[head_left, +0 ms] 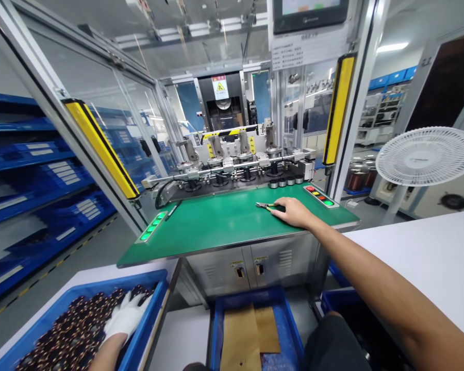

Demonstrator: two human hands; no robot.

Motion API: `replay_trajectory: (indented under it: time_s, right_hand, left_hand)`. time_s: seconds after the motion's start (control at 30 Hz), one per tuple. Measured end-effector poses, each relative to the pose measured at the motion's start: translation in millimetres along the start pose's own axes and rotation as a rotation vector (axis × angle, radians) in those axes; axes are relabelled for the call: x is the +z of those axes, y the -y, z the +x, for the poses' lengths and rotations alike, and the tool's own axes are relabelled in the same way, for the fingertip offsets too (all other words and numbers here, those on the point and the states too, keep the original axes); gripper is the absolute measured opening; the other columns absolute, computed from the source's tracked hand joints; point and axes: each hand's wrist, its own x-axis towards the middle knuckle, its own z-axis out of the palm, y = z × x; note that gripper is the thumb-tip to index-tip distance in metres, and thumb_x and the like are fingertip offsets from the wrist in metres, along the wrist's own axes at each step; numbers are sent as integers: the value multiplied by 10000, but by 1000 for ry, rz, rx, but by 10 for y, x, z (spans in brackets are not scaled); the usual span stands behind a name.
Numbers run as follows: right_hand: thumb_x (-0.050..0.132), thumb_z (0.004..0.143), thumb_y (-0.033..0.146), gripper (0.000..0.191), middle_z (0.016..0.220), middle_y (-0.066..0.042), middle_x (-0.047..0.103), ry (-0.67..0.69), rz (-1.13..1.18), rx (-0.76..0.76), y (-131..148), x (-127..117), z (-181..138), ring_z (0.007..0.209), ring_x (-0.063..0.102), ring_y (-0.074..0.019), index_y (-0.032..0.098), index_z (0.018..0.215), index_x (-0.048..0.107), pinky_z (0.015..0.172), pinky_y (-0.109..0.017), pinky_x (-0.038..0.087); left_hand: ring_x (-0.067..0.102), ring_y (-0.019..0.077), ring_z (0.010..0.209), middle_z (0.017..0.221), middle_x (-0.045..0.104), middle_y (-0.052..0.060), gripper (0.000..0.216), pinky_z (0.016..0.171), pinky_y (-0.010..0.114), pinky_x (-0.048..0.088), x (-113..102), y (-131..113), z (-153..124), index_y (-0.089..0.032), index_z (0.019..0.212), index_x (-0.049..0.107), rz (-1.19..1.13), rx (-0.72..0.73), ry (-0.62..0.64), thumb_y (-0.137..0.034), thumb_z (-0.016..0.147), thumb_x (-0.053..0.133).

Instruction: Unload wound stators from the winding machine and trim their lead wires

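Note:
My right hand [293,212] reaches out over the green mat [224,221] of the machine table and closes on the handles of small cutting pliers [266,206], whose jaws point left. My left hand [127,315], in a white glove, rests with its fingers spread on several dark copper-wound coils [77,330] inside a blue bin [147,330] at the lower left. Behind the mat stands a row of fixtures [235,165] holding coils.
Yellow light-curtain posts [100,147] [338,108] flank the machine opening. Button strips [320,196] [152,226] sit at the mat's corners. A blue bin with brown paper [251,330] lies below. A white fan [425,154] and white table [429,257] are to the right; blue shelves [31,175] to the left.

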Motion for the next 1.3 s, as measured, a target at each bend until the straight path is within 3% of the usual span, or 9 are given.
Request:
replay_trajectory:
  time_s: [0.33,0.53,1.07,1.3]
  right_hand:
    - [601,946,391,370,1263,-117,704,12,-3,-6,9,-16,-8,1183,652,-284,129,1172,732,998,-329,490]
    - [600,944,381,384,1269,-118,700,12,-7,-2,3,-6,-3,1176,656,-277,116,1192,723,1018,-326,487]
    - [582,947,410,422,1272,-124,698,14,-17,0,-25,20,7,1191,650,-296,106,1206,718,1040,-369,495]
    - [581,944,411,412,1261,-115,705,19,-18,0,-17,5,1,1179,657,-291,121,1200,722,1028,-364,502]
  left_hand:
    - [487,426,1344,1447,580,92,508,1029,608,437,31,-9,56,-350,1174,728,-51,-77,-40,-592,785,509]
    - [443,482,1354,1540,477,111,606,1029,705,377,73,-50,25,-351,1274,676,-82,-186,-69,-651,786,479]
    - [427,447,1377,1504,526,94,550,1047,672,378,21,-99,-45,-367,1228,701,-150,-151,-36,-633,816,451]
    - [423,454,1389,1563,461,99,588,1078,667,356,-51,-194,-87,-340,1270,687,-147,-217,-8,-636,853,397]
